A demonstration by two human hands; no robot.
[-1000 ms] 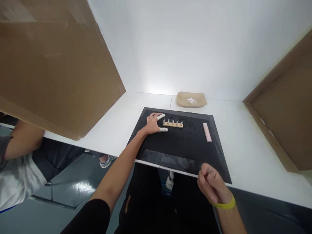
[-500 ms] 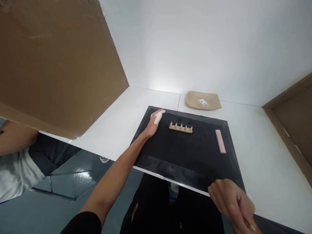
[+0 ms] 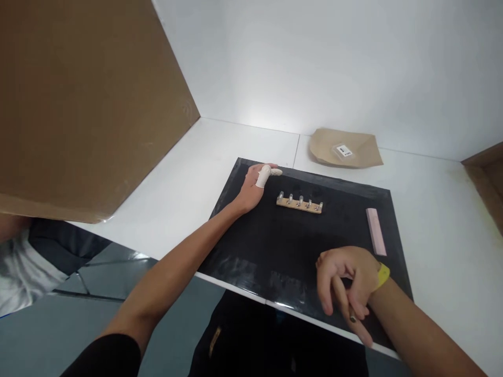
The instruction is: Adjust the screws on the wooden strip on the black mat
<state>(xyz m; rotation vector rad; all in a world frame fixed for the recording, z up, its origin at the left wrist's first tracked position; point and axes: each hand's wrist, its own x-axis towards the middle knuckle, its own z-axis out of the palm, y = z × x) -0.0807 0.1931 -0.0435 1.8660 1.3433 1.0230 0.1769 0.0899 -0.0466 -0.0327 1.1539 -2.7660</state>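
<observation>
The small tan wooden strip carrying five metal pegs [image 3: 299, 202] lies on the black rectangular mat [image 3: 275, 246]; just left of the strip, the left hand [image 3: 254, 186] rests open and empty; nearer the mat's front edge, the right hand [image 3: 348, 280] curls round a thin stick; the strip looks light and stiff, best pinched at its ends.

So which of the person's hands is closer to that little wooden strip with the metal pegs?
The left. The left hand rests on the black mat just beside the wooden strip, not touching it. The right hand hangs over the mat's near edge, well short of it.
</observation>
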